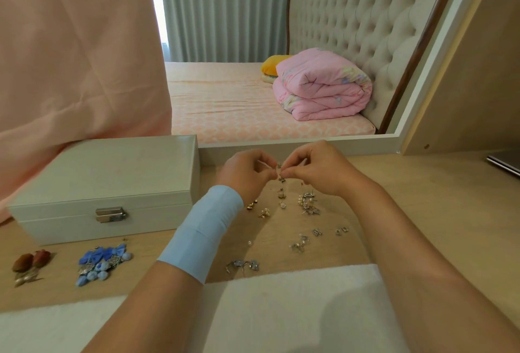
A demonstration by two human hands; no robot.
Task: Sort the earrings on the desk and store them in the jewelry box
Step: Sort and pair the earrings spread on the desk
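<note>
The jewelry box (104, 183) sits closed at ten o'clock on the desk (422, 198), so I'd say it needs unlatching before anything goes in. At centre, the left hand (247, 175) and right hand (318, 169) both pinch one tiny stud (280, 174) at their fingertips, with loose earrings (306, 206) scattered just towards six o'clock. Best to keep the pinch low and find its twin.

This is a bedroom in a home. Beyond the wooden desk (422, 212), on the far side, is a bed (225, 105) with a tufted headboard (351, 20), a folded pink quilt (323, 91) and grey curtains (225, 9). A white jewelry box (107, 172) sits on the left of the desk.
</note>
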